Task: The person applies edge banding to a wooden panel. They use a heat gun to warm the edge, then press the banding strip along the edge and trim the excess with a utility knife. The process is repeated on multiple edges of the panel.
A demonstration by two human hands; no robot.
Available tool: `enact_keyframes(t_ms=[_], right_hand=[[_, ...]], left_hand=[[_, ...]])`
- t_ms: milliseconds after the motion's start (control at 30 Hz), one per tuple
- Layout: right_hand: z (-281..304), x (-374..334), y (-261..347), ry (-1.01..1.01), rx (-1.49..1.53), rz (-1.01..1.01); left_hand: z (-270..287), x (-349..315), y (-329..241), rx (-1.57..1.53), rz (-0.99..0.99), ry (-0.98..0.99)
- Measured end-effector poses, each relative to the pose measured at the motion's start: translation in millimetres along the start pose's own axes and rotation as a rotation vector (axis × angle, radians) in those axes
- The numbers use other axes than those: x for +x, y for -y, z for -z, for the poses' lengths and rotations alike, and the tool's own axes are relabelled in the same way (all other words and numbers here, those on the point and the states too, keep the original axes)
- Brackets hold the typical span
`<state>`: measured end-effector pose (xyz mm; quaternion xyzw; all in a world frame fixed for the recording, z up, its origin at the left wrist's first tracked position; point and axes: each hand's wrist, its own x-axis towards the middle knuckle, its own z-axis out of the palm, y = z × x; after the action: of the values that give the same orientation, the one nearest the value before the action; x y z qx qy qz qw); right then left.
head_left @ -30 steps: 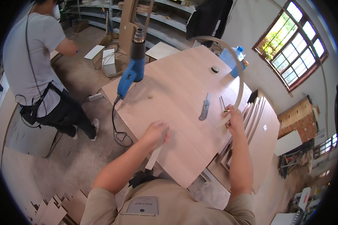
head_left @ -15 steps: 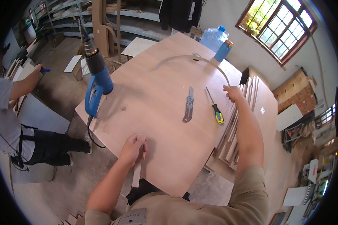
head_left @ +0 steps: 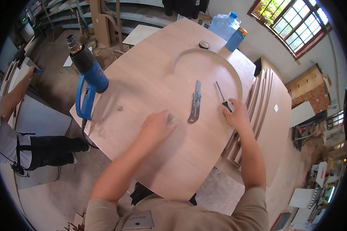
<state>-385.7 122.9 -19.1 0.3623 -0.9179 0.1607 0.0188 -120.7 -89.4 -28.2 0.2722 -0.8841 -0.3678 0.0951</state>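
Note:
My right hand (head_left: 238,116) is closed around the handle of a screwdriver (head_left: 220,92), which lies on the tabletop with its shaft pointing away. Just beyond those fingers ends a thin curved strip (head_left: 204,51), arching over the far part of the board. Whether the hand also touches the strip is unclear. My left hand (head_left: 158,126) hovers over the near middle of the wooden board (head_left: 173,165), its fingers smeared by motion. Something greyish shows at its fingertips, too blurred to name. Between the hands lies a utility knife (head_left: 194,103) with its blade out.
A blue heat gun (head_left: 91,79) stands at the left edge, its cord hanging down. At the far end are a tape roll (head_left: 204,45), a blue bottle (head_left: 236,39) and a large water jug (head_left: 223,26). Stacked curved panels (head_left: 272,115) lie right. Another person (head_left: 11,138) works at left.
My left hand has moved forward and right; the pale strip piece hanging from it no longer shows. My right hand has come down to the screwdriver, and the curved strip bends more tightly.

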Motion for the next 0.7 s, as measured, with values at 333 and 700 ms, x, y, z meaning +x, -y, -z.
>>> enact_keyframes(t_ms=[333, 700], right_hand=[[-35.9, -39.5, 2.3, -0.177, 0.235, -0.046], [-37.9, -73.3, 4.7, -0.210, 0.439, -0.052]], left_hand=[[8.6, 186.2, 15.3, 0.280, 0.211, -0.163], [-35.5, 245.3, -35.8, 0.265, 0.075, -0.145]])
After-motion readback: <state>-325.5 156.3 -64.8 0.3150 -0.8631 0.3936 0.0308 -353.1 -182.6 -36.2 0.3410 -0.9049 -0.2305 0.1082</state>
